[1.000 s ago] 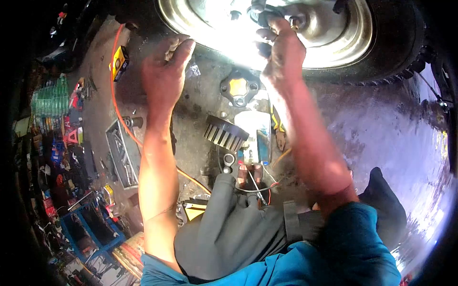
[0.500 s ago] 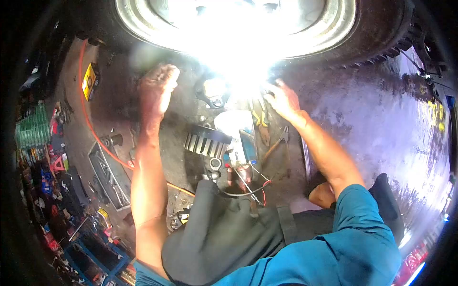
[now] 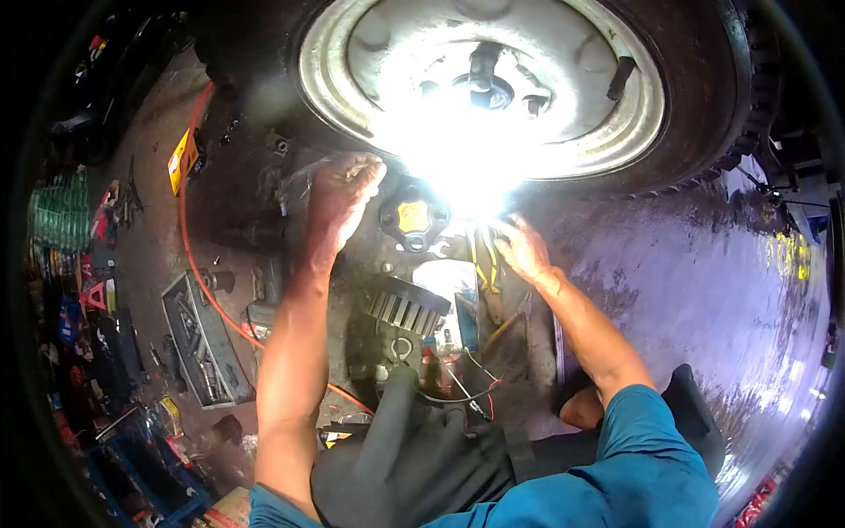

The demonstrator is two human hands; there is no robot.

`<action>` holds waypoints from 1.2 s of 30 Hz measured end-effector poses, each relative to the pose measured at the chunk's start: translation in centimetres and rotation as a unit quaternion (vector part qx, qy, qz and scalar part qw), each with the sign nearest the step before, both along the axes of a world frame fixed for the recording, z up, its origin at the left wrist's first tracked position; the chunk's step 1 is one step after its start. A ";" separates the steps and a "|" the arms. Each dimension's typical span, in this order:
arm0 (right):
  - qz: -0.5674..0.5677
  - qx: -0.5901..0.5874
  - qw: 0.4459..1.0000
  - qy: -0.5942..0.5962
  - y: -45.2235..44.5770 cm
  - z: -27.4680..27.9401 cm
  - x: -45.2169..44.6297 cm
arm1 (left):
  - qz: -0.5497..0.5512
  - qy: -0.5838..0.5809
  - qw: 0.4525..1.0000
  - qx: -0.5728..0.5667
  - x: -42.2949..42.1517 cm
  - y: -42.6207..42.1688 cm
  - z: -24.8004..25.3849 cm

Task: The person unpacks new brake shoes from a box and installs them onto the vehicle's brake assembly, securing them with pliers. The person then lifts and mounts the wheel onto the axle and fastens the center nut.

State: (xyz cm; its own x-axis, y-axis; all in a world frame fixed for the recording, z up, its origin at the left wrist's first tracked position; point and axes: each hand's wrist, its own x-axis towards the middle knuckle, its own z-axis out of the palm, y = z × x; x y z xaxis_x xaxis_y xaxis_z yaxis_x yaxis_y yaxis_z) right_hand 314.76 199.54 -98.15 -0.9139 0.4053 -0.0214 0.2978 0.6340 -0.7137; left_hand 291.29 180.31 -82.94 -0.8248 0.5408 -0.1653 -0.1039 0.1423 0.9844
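Observation:
My left hand [image 3: 349,192] is up near the lower left rim of a wheel [image 3: 647,123], its fingers curled closed; whatever is inside them is hidden. Just to its right on the floor lies a black hub cap with an orange centre [image 3: 414,216]. My right hand [image 3: 525,250] is below the wheel, fingers bent together at the edge of a strong glare, which hides what they hold. Close to its fingertips are yellow-handled pliers [image 3: 487,264]. The wheel's dark hub [image 3: 486,88] shows above the glare.
Below the hands lie a dark slotted socket holder [image 3: 408,305], a white box [image 3: 447,280], and a ring-shaped metal part [image 3: 400,348]. A grey tray of tools [image 3: 207,343] stands at left, beside an orange hose [image 3: 195,255]. A yellow box [image 3: 183,161] is farther up.
The view has tilted up, so more of the wheel and its hub shows. My left hand has moved right, closer to the wheel rim. My right hand stays near the glare.

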 end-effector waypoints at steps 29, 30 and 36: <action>-0.230 -0.209 0.854 0.417 -2.7 18.8 -10.8 | -0.156 0.241 0.945 0.154 2.7 8.0 5.4; -0.232 -0.193 0.855 0.421 -2.6 18.3 -10.9 | -0.146 0.287 0.937 0.138 2.8 8.2 5.5; -0.250 -0.084 0.860 0.436 -2.4 17.1 -11.2 | -0.097 0.418 0.901 0.055 1.9 9.0 4.5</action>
State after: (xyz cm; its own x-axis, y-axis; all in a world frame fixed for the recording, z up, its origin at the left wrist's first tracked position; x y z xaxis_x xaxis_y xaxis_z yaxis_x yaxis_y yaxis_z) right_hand 303.58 197.10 -81.02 -0.3231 0.8110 0.4877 -0.1919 0.4485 -0.8729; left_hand 293.22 189.26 -78.44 -0.5236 0.6641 0.5337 0.6978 -0.0251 0.7159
